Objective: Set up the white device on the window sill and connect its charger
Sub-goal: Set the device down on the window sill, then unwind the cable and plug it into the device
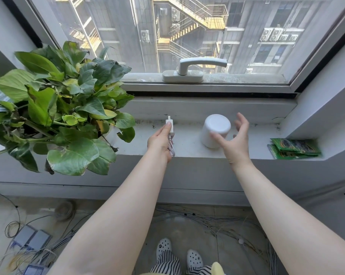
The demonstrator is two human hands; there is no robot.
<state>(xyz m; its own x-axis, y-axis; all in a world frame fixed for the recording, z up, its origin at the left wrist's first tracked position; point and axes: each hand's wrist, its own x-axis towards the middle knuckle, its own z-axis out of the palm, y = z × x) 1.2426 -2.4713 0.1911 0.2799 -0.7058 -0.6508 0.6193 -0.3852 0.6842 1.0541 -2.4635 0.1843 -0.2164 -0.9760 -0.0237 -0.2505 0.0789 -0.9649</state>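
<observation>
Closest to me, the person's two bare forearms reach out over the ledge. The left hand (160, 140) is closed around a small white charger plug (170, 125), thumb pressed along its face, prongs pointing away toward the glass; its thin white cord (172, 148) hangs bunched beneath the palm. The right hand (235, 138) is spread wide and empty, fingers curved as if cupping, just beside the white device (215, 131), thumb at or nearly on its near wall — I can't tell whether it touches.

That device, a squat smooth cylinder, stands upright on the window sill (252, 143) between the two hands, nearer the right one. It looks like light, rigid plastic with a slick matte skin; I'd take it around the side walls with a broad wrap rather than by the flat top. No charging port shows from here.

Left of the plug hand, a leafy potted plant (64, 108) crowds the sill. Right of the open hand lie green packets (294, 148). Beyond, the window handle (195, 71) sits on the frame.
</observation>
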